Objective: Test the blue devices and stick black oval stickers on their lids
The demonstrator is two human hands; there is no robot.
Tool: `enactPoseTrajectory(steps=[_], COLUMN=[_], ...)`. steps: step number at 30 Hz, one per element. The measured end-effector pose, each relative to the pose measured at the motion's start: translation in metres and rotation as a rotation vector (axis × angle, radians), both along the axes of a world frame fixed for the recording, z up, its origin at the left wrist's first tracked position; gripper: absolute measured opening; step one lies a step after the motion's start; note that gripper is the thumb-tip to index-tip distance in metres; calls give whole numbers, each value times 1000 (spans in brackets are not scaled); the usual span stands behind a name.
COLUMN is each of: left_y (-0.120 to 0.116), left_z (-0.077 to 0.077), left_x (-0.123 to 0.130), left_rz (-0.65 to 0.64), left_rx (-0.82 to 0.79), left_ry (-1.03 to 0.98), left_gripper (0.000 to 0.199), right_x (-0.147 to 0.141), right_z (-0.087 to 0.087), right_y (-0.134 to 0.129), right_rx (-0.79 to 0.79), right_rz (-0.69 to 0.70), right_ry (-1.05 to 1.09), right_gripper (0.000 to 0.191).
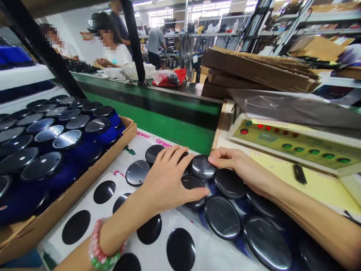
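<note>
My left hand (169,177) lies palm down with fingers spread over several round black-topped pieces, its thumb pointing right. Under its fingers the tops are partly hidden. My right hand (228,160) pinches the right edge of a glossy round black lid (203,166) between thumb and fingers. More blue pieces with black lids (222,216) stand close together below and right of it. Left of my left hand sits a flat black disc with small holes (138,173). A white sheet with black round stickers (180,248) lies under my left forearm.
At left, a cardboard tray (113,150) holds rows of blue pieces with black round bases. A control panel (290,141) with lit buttons stands at right, near a small black object (299,174). Behind are a green conveyor belt (169,120), stacked cardboard (254,71) and several people.
</note>
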State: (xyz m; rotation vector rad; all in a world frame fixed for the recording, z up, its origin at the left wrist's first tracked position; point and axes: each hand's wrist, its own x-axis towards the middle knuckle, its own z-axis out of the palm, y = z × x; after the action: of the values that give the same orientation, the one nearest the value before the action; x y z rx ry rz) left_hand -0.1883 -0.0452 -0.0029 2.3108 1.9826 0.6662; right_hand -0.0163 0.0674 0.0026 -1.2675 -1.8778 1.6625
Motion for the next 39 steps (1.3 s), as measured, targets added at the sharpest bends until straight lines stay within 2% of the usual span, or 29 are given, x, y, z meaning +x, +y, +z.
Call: enactPoseTrajectory(steps=[14, 24, 28, 31, 34, 36, 39], left_y=[0, 1, 2, 1, 0, -1, 1], left_z=[-1, -4, -4, -4, -2, -2, -2], left_x=[0, -1, -2, -3, -4, -4, -3], left_rz=[2, -19, -40, -49, -52, -53, -50], left_rx=[-17, 25, 45, 48, 42, 36, -2], left_ry=[21, 26, 19, 16, 10, 7, 14], left_gripper=[69, 70, 68, 68, 68, 66, 66], right_x=[-2, -4, -5, -3, 0, 0, -3], right_z=[-9, -5, -3, -7, -11, -13, -15], right_y=[-1, -8, -7, -1, 5, 7, 7], right_rx=[339, 663, 668, 566, 461, 457, 581], right_rz=[2, 30, 24, 35, 60, 142, 300], right_ry=[-114, -176, -255, -330, -227, -122, -178], right_gripper=[27, 21, 22, 30, 34, 40, 40])
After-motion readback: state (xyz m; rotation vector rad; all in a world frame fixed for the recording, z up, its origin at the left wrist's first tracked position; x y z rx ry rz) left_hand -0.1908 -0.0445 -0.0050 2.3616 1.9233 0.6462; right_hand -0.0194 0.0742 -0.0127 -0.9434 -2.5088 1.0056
